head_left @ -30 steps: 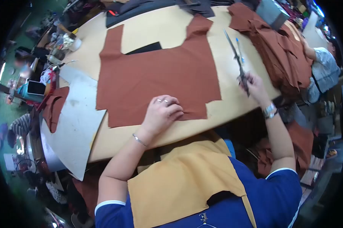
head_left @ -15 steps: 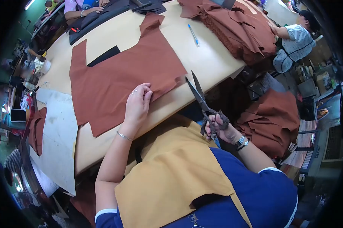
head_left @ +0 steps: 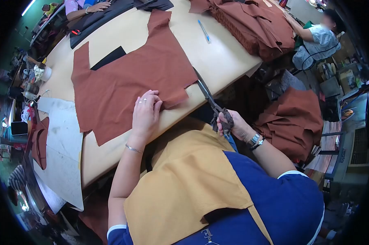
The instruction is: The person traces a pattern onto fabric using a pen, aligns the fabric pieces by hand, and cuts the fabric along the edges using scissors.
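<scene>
Right hand (head_left: 231, 123) grips scissors (head_left: 209, 97) by wrapped handles, blades at right edge of brown cloth (head_left: 127, 85). Left hand (head_left: 147, 112), fingers bent, on cloth's near edge; pinching or not, cannot tell. Cloth lies on table (head_left: 221, 57). Beyond: pen (head_left: 204, 32), heaped fabric (head_left: 249, 26).

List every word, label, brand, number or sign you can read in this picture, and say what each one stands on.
"iwata" (likely reading, turned sideways): on the grey unit at the far right.
Letter-like emblem on the blue shirt: too unclear to read.
Any other lettering in the background is too small or blurred to read.
</scene>
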Action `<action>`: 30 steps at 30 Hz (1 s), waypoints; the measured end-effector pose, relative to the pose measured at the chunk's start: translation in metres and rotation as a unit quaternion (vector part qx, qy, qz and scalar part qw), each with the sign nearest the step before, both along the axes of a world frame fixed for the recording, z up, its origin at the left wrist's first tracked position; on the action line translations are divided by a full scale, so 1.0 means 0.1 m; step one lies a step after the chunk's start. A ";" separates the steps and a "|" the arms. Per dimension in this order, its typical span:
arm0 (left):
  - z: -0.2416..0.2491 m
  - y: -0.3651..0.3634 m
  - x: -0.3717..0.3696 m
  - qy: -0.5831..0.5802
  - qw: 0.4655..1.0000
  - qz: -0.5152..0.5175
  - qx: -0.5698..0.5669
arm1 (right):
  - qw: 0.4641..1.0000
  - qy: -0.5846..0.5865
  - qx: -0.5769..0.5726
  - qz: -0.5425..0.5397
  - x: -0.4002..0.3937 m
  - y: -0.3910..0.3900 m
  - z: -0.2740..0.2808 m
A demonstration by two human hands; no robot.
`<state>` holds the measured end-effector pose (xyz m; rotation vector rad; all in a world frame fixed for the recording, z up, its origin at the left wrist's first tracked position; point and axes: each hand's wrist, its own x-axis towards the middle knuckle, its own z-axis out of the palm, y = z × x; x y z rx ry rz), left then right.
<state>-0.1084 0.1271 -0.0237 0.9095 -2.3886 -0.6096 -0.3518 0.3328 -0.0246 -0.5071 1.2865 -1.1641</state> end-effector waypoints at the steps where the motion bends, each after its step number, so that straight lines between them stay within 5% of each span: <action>1: 0.00 0.00 0.00 0.000 1.000 0.000 -0.001 | 1.000 0.001 0.010 -0.003 -0.01 0.00 0.01; 9: -0.01 -0.02 0.01 -0.003 1.000 0.002 0.008 | 0.996 0.088 0.025 0.023 0.02 0.08 0.23; 30: 0.02 0.04 0.03 0.003 0.999 -0.036 -0.015 | 0.999 0.045 0.004 0.003 -0.01 0.08 0.05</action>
